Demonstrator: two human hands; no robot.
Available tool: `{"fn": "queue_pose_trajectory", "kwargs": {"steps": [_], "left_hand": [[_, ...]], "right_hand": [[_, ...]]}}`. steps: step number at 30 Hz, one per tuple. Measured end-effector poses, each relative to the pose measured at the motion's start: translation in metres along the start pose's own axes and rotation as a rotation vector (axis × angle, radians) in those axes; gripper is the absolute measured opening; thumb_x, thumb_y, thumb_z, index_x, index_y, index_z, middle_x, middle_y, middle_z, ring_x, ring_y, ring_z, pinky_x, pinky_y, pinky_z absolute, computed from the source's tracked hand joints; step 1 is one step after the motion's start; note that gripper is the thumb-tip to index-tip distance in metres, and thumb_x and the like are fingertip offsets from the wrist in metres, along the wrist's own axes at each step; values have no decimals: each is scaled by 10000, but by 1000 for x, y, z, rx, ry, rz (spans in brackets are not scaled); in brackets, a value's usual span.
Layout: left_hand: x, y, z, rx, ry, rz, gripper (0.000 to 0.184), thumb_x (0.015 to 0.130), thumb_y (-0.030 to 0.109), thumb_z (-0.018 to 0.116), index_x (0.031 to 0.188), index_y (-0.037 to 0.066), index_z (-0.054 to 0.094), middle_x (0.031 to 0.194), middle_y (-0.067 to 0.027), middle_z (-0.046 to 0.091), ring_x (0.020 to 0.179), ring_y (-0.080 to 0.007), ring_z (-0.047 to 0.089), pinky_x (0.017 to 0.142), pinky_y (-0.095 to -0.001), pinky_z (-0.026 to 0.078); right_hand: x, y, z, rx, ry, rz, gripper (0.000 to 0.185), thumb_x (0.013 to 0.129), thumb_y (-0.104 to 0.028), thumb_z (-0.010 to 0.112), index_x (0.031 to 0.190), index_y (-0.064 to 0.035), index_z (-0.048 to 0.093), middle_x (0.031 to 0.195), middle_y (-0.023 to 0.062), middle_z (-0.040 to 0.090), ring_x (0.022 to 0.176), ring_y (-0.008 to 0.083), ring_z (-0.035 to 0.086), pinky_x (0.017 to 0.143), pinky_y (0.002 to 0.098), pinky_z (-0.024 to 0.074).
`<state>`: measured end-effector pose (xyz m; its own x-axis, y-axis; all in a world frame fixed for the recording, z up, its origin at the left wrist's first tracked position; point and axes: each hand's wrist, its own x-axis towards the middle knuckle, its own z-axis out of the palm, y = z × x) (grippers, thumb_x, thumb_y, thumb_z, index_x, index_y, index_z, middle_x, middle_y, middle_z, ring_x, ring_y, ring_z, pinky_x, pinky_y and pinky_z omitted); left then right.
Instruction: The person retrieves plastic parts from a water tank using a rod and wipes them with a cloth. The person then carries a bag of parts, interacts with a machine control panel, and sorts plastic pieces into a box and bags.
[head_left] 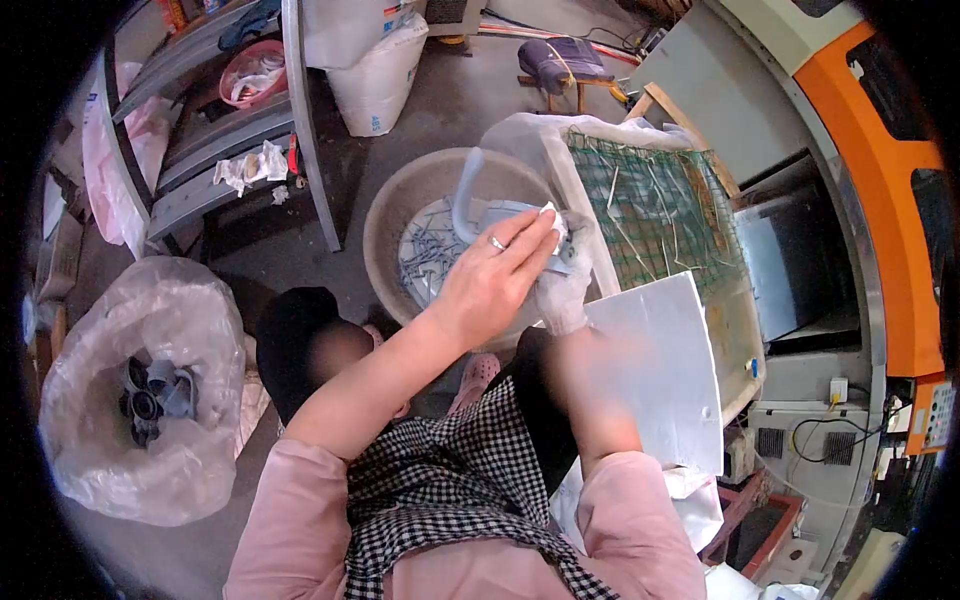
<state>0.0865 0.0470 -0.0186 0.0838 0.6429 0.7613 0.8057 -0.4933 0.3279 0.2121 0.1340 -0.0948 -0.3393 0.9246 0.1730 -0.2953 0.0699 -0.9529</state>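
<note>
A curved blue-grey plastic piece (465,198) rises above a round tub (385,205), and its other end runs behind my fingers. My left hand (495,270), bare with a ring, has its fingers pressed together over a small white cloth or tissue (548,212). Against it, my right hand (567,280) in a whitish glove is closed around the grey piece, partly hidden by the left fingers. Thin grey sticks (430,245) lie inside the tub below.
A plastic-lined bin (90,330) with dark grey parts (158,395) stands at left. Right of the tub are a crate with green netting (640,200) and a white board (660,370). A metal rack (305,130) stands upper left; an orange-framed machine (850,90) is far right.
</note>
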Motion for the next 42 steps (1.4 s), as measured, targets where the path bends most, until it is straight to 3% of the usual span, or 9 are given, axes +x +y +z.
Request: {"fn": "queue_pose_trajectory", "kwargs": {"steps": [2,6,8,10,13,16,24,32,42], "left_hand": [[-5,-5,-4,13,-21,7,447,761,15,545,1203,-15,603,1276,-132,568,1118,-294,570,952,-394,466],[-33,-30,-8,-28,3,-133,463,730,-60,543,1184,-6,616,1244,-160,590,1112,-313,572,946,-397,469],[-35,-34,-8,-59,16,-251,462,728,-81,526,1175,-9,616,1239,-178,588,1117,-323,565,952,-401,465],[-20,-22,-15,-95,277,-362,543,670,-157,548,1174,26,636,1183,-171,631,1073,-325,601,912,-392,488],[-9,6,-6,-68,200,-195,470,720,-100,530,1178,-31,609,1218,-206,595,1110,-345,569,940,-405,471],[-18,0,8,-47,121,-34,433,758,-21,518,1181,-97,572,1239,-248,559,1131,-376,541,956,-430,455],[-5,18,7,-59,241,-222,497,687,-147,534,1162,-32,621,1223,-193,594,1053,-350,583,897,-387,484],[-11,8,17,-74,216,-189,523,674,-149,538,1191,-84,575,1226,-234,559,1016,-377,560,883,-419,486],[-5,20,22,-67,263,-208,522,677,-142,539,1195,-91,564,1225,-240,555,997,-383,555,879,-414,484]], "right_hand": [[0,-2,0,303,20,132,362,905,-37,594,1232,-39,437,1106,65,537,1043,153,510,915,299,441],[0,0,-7,-242,36,-144,485,799,111,576,1241,-37,440,1120,54,529,1061,169,519,934,323,452],[-3,-31,4,318,48,-58,519,739,145,575,1213,-33,460,1113,48,522,1050,177,521,952,318,433],[8,-11,-10,293,86,-83,539,736,144,583,1228,-35,455,1145,53,518,1045,172,528,920,315,461],[3,-2,-17,-58,7,-141,594,748,145,561,1290,-49,415,1196,56,505,1066,184,538,930,338,479],[2,-11,-16,508,62,185,582,774,124,553,1309,-57,410,1199,59,511,1087,188,539,928,334,480],[4,4,-21,113,85,-5,492,827,84,517,1288,-67,435,1168,67,538,1069,201,556,918,341,486],[8,-2,-17,547,162,89,366,990,-128,419,1352,-77,397,1240,86,521,1140,231,525,968,381,456],[7,-11,-12,310,150,-78,434,862,0,574,1266,-67,431,1186,76,535,1062,179,542,888,309,478]]}}
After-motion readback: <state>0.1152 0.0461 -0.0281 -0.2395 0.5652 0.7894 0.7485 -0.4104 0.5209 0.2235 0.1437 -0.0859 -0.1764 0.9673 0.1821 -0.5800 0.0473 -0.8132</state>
